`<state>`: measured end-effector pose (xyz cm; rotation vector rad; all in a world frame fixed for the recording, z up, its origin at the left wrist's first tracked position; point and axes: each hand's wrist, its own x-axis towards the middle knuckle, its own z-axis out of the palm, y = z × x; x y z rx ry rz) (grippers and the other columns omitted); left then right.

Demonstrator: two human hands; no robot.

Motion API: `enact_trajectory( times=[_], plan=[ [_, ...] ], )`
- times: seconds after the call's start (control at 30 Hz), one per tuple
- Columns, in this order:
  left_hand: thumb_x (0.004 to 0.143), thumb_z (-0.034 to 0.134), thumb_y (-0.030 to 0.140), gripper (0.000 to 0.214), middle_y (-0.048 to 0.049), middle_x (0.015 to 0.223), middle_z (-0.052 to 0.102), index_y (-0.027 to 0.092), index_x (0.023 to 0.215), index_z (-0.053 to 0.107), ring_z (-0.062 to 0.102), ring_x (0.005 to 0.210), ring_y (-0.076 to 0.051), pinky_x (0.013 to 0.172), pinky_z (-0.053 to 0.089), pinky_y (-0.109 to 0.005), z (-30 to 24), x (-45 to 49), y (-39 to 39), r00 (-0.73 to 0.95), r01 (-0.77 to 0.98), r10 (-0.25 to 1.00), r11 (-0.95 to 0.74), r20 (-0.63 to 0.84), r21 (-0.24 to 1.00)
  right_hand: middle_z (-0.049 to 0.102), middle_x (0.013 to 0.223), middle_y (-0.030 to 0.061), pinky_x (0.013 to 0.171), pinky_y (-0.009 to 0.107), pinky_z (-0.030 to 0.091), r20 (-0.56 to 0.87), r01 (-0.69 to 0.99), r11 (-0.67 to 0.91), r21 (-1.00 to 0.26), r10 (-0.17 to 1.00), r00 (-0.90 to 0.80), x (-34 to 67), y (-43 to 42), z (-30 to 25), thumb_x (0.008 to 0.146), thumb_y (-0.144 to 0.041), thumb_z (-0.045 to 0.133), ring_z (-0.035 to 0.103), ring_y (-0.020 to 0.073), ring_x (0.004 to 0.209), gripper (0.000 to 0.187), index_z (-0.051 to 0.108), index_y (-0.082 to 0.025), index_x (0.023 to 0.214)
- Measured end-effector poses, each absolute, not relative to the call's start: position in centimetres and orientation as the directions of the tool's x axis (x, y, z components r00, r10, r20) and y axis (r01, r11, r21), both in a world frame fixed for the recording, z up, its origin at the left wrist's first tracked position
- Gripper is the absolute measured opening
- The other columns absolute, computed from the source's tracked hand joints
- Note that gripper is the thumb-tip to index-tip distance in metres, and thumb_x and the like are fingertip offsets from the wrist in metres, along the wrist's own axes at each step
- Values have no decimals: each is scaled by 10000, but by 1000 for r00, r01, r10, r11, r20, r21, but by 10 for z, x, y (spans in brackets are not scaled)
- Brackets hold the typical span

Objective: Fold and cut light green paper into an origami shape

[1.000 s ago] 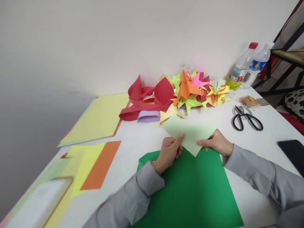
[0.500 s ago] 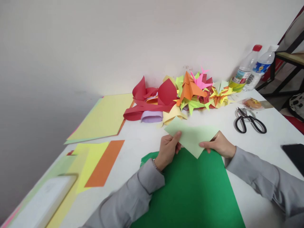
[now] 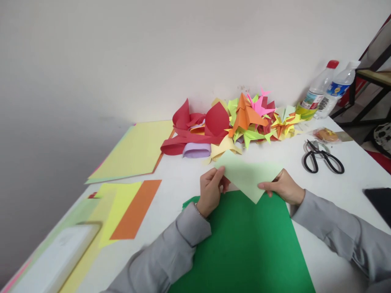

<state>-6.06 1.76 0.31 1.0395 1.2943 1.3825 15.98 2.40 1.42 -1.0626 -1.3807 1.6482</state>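
Note:
A pale green sheet of paper (image 3: 249,176) is held up between my two hands, one corner pointing down toward me. My left hand (image 3: 211,188) pinches its left edge between thumb and fingers. On the right, my right hand (image 3: 282,187) grips the other side, thumb on the near face and the other fingers behind. Below both hands a large dark green sheet (image 3: 253,244) lies on the white table (image 3: 174,195).
Behind lie red paper shapes (image 3: 217,121) and an orange folded paper plane (image 3: 245,116) among other folded papers. Black-handled scissors (image 3: 324,156) and two bottles (image 3: 334,91) stand right. Yellow sheets (image 3: 137,146), an orange strip (image 3: 137,209) and a white box (image 3: 65,256) are left.
My left hand has slid a little left along the paper toward its left edge. My right hand keeps the same grip. The whole view has shifted slightly.

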Motion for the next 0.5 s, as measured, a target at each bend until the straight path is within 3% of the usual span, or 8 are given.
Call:
enact_trajectory(
  times=[0.13, 0.33, 0.5],
  plan=[
    [766, 591, 487, 420, 25, 429, 521, 192, 497, 461, 393, 316, -72, 310, 273, -214, 6, -58, 16, -219, -64, 974, 50, -63, 997, 548, 393, -8, 405, 232, 393, -158, 4, -169, -986, 908, -388, 160, 23, 16, 604, -361, 817, 467, 91, 363, 327, 614, -134, 484],
    [757, 619, 492, 418, 26, 402, 515, 181, 506, 493, 410, 309, -74, 298, 275, -211, 9, -57, 14, -177, -194, 982, 25, -60, 981, 547, 393, -14, 410, 234, 396, -155, -11, -173, -985, 907, -391, 159, 23, 18, 594, -354, 823, 469, 92, 363, 318, 617, -133, 494],
    [696, 703, 451, 398, 16, 404, 542, 162, 491, 522, 418, 307, -69, 301, 292, -202, 6, -57, 12, -90, -123, 992, 74, -86, 990, 558, 387, -1, 427, 231, 384, -146, -15, -163, -986, 915, -376, 160, 24, 12, 608, -369, 824, 473, 87, 370, 347, 614, -132, 468]
  ],
)
